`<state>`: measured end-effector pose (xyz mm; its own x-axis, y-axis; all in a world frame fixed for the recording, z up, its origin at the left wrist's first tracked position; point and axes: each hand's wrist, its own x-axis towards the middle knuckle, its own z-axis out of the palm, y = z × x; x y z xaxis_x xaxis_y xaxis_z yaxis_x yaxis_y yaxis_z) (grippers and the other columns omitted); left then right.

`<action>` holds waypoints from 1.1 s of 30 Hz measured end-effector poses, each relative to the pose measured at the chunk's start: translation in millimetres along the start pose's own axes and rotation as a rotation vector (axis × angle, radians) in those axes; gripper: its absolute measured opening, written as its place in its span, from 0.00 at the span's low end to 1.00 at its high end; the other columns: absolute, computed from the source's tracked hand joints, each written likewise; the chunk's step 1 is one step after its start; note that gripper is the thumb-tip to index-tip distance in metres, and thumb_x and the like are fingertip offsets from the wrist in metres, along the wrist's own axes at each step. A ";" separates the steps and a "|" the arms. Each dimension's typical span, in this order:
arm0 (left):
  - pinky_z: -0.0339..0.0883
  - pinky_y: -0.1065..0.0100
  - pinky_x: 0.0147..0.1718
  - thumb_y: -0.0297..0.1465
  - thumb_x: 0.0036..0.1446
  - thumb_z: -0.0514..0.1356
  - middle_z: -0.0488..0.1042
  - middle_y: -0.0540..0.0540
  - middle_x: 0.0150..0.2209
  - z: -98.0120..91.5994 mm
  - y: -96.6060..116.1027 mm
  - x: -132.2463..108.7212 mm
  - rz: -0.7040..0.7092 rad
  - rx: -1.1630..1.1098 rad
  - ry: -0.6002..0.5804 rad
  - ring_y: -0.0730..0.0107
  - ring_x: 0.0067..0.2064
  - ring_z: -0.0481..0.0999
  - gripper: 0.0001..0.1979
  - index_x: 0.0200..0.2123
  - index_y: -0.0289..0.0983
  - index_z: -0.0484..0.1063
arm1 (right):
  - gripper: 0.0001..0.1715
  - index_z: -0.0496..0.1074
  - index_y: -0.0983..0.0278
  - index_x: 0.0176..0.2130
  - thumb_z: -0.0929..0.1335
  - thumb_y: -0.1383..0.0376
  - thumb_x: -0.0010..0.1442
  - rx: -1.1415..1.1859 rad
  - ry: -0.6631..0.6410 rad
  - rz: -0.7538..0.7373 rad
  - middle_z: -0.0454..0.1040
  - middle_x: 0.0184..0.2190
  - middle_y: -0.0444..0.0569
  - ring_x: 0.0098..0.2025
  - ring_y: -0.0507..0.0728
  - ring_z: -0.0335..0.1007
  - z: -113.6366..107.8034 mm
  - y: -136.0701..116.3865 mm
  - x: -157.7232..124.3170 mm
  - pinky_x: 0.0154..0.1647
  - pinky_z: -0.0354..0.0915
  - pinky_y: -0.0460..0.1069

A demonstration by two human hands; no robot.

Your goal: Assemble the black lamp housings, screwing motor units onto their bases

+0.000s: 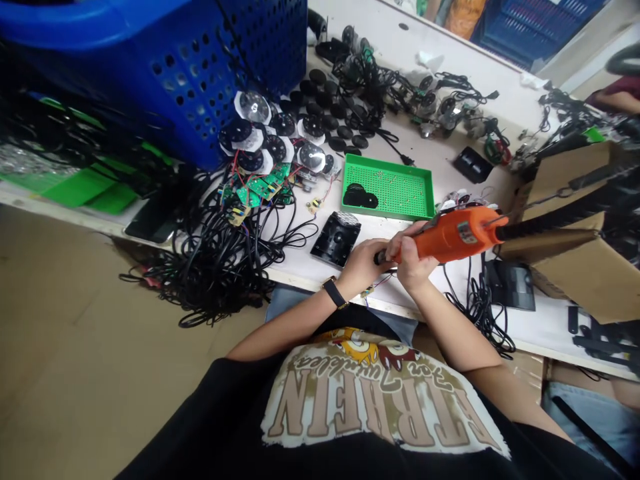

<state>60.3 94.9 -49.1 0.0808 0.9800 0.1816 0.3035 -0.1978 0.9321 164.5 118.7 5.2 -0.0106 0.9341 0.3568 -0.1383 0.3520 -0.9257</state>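
My right hand [415, 261] is wrapped round an orange electric screwdriver [453, 237], which lies nearly level and points left. Its dark nose end meets the fingers of my left hand [365, 262], which are closed round a part mostly hidden from view. A small circuit board [367, 291] with thin wires hangs just below my hands, at the table's front edge. Beside my left hand lies a black plastic housing [336, 239] with a grille. Behind the hands is a green perforated tray [425, 193] with small screws and a few black discs in it.
A large blue basket [200, 80] stands at the back left. Near it lie small round fan-like units [275, 143], green circuit boards [260, 189] and tangled black cables [200, 267]. An open cardboard box [570, 260] and another black housing [511, 285] are at the right.
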 end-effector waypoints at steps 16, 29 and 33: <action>0.74 0.55 0.57 0.26 0.53 0.76 0.83 0.40 0.50 -2.9 6.9 -1.7 0.012 0.021 0.033 0.56 0.53 0.82 0.18 0.47 0.37 0.81 | 0.16 0.71 0.57 0.42 0.73 0.50 0.63 0.152 0.166 -0.226 0.65 0.19 0.35 0.15 0.50 0.62 -5.0 -38.6 15.4 0.19 0.66 0.46; 0.75 0.54 0.58 0.28 0.53 0.76 0.84 0.41 0.50 -4.7 5.0 -2.0 0.029 0.061 0.046 0.57 0.53 0.83 0.18 0.47 0.37 0.81 | 0.25 0.67 0.59 0.44 0.74 0.45 0.60 0.074 0.248 -0.138 0.65 0.17 0.33 0.14 0.50 0.62 -25.3 -16.0 19.0 0.17 0.63 0.46; 0.76 0.53 0.58 0.27 0.54 0.76 0.84 0.40 0.50 -4.3 3.8 -2.4 0.039 0.064 0.051 0.56 0.53 0.83 0.18 0.48 0.37 0.81 | 0.25 0.67 0.59 0.42 0.75 0.45 0.60 0.089 0.224 -0.121 0.66 0.16 0.33 0.13 0.50 0.62 -26.0 -13.1 19.9 0.15 0.63 0.46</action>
<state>57.2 91.9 -44.7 0.0459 0.9710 0.2348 0.3611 -0.2353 0.9023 191.9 134.3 21.2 0.2292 0.8788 0.4185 -0.2114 0.4646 -0.8599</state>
